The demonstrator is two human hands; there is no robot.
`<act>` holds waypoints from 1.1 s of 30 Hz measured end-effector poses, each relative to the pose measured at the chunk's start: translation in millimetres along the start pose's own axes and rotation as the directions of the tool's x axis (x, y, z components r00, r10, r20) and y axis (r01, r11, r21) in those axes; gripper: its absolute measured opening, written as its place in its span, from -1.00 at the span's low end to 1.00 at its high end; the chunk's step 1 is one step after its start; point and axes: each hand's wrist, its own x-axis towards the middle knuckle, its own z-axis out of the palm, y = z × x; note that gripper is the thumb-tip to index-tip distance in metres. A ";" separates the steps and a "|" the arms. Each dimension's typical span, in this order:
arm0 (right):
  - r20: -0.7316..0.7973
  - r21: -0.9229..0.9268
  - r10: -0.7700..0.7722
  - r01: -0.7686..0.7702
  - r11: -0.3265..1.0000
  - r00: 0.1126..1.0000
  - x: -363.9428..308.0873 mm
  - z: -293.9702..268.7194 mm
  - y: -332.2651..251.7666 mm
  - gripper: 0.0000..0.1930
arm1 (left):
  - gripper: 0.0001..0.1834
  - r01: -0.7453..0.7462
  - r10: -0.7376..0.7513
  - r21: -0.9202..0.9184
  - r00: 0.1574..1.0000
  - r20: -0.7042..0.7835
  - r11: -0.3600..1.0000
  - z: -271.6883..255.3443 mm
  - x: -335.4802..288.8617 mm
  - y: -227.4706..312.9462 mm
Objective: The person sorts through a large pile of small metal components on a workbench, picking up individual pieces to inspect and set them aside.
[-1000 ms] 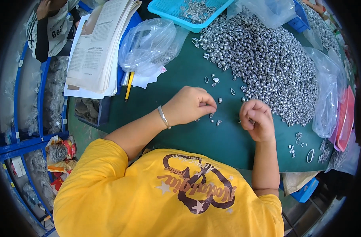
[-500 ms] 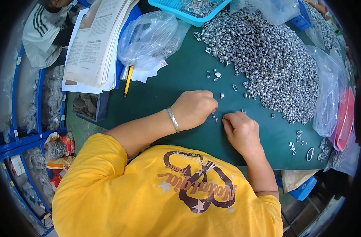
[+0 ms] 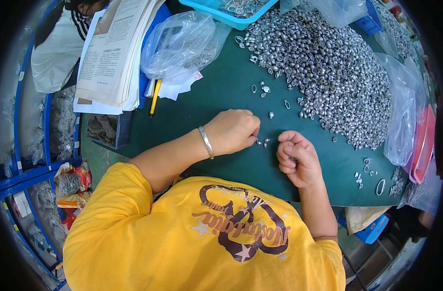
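Head view: left hand (image 3: 229, 132), grip hidden; right hand (image 3: 303, 164), metal piece (image 3: 294, 159) indistinct

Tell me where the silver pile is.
In the head view, the silver pile lies upper right on the green table, beyond the right hand, beside the blue basket.

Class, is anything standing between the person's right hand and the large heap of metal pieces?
Nothing visible: green tabletop shows between the right hand and the near edge of the heap. A loose oval ring lies just left of that gap.
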 end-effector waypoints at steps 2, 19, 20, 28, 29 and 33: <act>-0.105 -0.230 -0.065 0.039 0.972 0.992 -0.1 1.5 -0.7 -0.90 | -0.90 0.003 -0.003 0.008 1.000 0.026 1.000 -0.1 -1.8 -2.5; 0.181 -0.949 -0.484 0.281 0.142 0.856 10.8 11.8 11.1 -0.93 | -0.87 0.353 0.022 -0.841 0.926 0.377 -0.409 12.1 -11.9 -13.6; 0.159 -0.942 -0.504 0.283 0.180 0.849 11.3 12.0 9.3 -0.94 | -0.86 0.357 0.037 -0.842 0.926 0.375 -0.405 12.8 -12.2 -14.2; 0.113 -0.066 -0.158 0.166 0.984 0.981 5.6 -1.6 -4.7 -0.94 | -0.85 0.370 0.078 -0.817 0.923 0.376 -0.442 16.2 -13.8 -14.4; 0.140 0.058 -0.151 0.144 0.988 0.979 4.9 -0.3 -7.9 -0.94 | -0.85 0.372 0.078 -0.815 0.922 0.378 -0.444 15.9 -13.7 -14.1; 0.061 -0.066 -0.127 0.131 0.989 0.990 2.9 -3.1 -9.9 -0.94 | -0.86 0.314 0.054 -0.800 0.941 0.335 -0.512 6.4 -14.7 -14.3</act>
